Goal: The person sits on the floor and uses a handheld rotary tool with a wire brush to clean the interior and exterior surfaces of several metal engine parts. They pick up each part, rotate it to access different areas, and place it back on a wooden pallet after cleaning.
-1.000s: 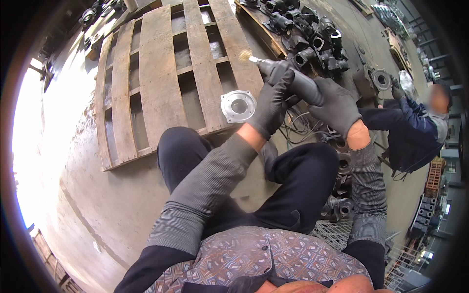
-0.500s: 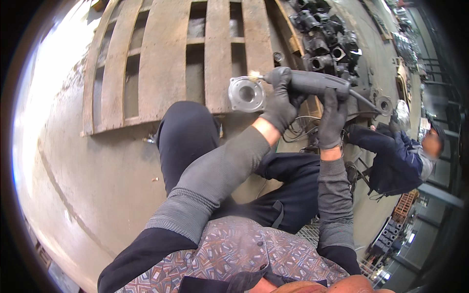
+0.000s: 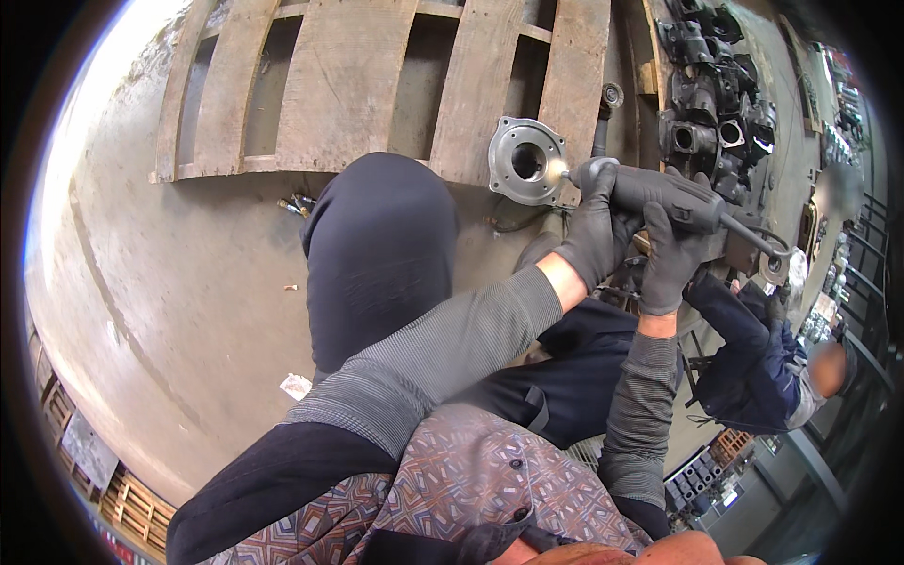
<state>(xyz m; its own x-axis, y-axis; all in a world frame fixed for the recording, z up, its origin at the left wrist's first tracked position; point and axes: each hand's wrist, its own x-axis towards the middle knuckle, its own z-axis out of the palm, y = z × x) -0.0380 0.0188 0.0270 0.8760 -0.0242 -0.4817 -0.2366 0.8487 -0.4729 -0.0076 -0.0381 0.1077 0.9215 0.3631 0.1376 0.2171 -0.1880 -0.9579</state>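
Dark-gloved right hand (image 3: 670, 264): wrapped about the rear body of a dark-grey cylindrical power tool (image 3: 669, 199). Dark-gloved left hand (image 3: 593, 231): wrapped about its front, nearer the flange. Tool: long axis roughly left-right, tip leftward. Round silver-grey metal flange (image 3: 524, 188): left of and slightly beyond left hand, tip at its right side, contact uncertain; at near edge of brown slatted wooden pallet (image 3: 348, 85).

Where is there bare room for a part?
Concrete floor before the wooden pallet, left of the left knee, bar small scraps; also the pallet's widest plank, between gaps. Crowded: around the metal flange, where left hand and right hand hold the die grinder, and rightward at the heaped black castings.
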